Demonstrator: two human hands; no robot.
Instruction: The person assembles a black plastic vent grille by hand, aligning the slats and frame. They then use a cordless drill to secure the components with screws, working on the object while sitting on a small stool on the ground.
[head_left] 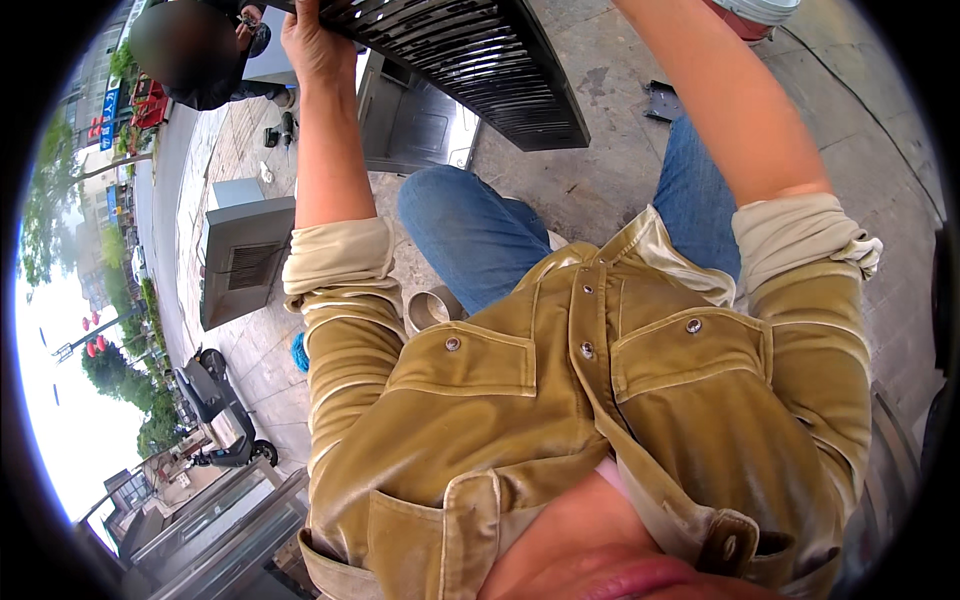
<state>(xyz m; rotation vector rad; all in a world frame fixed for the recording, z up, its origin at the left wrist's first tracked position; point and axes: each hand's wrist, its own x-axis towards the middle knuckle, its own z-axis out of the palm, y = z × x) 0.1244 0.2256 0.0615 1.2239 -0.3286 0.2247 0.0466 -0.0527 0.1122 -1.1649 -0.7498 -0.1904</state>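
A view looking down a person's own chest, wearing a mustard-yellow velvet shirt with rolled cream cuffs and blue jeans; both bare forearms reach up and forward, away from the body. The left hand (312,40) is closed around the near left edge of a large black slatted metal grille panel (480,70), fingers curled over its rim; the panel is lifted clear of the paving and tilts across the top of the view, above the knees. The right forearm rises toward the panel's right side, but the right hand lies beyond the upper edge of the picture, so its grip cannot be told. Judging by this, the panel is already picked up and in mid-carry; it is not yet set down anywhere. Below it stands an open stainless-steel box housing (415,120) on the grey stone paving (600,180); a grey metal cabinet with a vent (245,260) stands to the left; another person (200,60) crouches at far upper left.
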